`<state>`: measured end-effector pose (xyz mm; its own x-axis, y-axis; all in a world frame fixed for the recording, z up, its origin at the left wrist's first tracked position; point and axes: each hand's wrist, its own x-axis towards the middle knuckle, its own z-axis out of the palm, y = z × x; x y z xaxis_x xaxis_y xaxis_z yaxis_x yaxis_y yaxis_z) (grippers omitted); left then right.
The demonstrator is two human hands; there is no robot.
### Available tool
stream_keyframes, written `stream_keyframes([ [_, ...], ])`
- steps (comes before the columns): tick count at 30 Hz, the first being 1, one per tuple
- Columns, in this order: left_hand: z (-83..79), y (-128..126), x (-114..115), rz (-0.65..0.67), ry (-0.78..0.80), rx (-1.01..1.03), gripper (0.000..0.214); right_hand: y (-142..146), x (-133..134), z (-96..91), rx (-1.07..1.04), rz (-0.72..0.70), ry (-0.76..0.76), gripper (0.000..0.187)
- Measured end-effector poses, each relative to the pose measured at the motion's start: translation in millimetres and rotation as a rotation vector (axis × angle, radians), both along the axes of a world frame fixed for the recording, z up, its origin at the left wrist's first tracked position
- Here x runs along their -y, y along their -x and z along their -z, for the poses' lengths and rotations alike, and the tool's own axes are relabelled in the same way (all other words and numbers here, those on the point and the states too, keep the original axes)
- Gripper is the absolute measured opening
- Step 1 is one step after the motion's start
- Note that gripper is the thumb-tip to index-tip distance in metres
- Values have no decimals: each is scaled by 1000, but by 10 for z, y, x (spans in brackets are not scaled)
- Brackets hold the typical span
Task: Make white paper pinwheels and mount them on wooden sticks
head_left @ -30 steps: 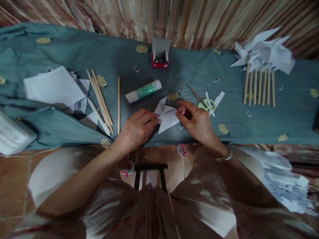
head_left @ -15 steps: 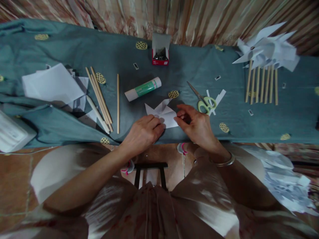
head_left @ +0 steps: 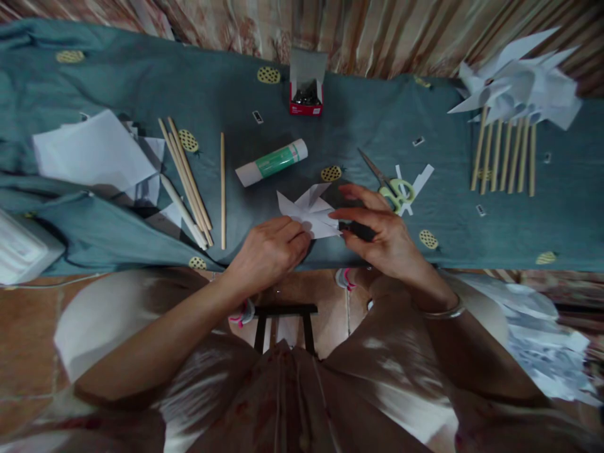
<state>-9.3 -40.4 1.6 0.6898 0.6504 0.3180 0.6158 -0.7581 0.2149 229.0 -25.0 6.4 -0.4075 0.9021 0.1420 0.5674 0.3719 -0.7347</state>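
Observation:
A white paper pinwheel (head_left: 311, 204) with pointed, folded blades lies near the table's front edge. My left hand (head_left: 274, 248) is closed on its lower left part, the fingertips pressed together over the paper. At its right edge, my right hand (head_left: 377, 233) has its thumb and fingers spread, the fingertips close to the paper; whether they touch it I cannot tell. Just beyond my right fingers lie scissors with green handles (head_left: 399, 194), resting on thin white paper strips (head_left: 421, 182). Behind the pinwheel is a green and white glue stick (head_left: 274, 162).
Left of my hands are wooden sticks (head_left: 223, 189), a white pen (head_left: 182, 211) and a stack of white paper (head_left: 94, 154). A red box of small dark items (head_left: 306, 107) stands open at the back. Finished pinwheels on sticks (head_left: 523, 88) lie at the far right.
My right hand has opened, its thumb and fingers parting from a pinch at the paper's right edge. My left hand keeps its hold. The view has shifted slightly.

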Motion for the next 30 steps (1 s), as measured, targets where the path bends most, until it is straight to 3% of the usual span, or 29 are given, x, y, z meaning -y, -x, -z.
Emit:
stream_keyframes([
  [8,13,20,25,49,-16,-5,16,12,-8,0,-93,-57,129,9],
  [19,28,12,54,64,-30,-56,17,199,-15,94,47,13,-35,8],
  [30,13,13,67,96,60,-47,24,269,9,112,90,44,-87,9],
])
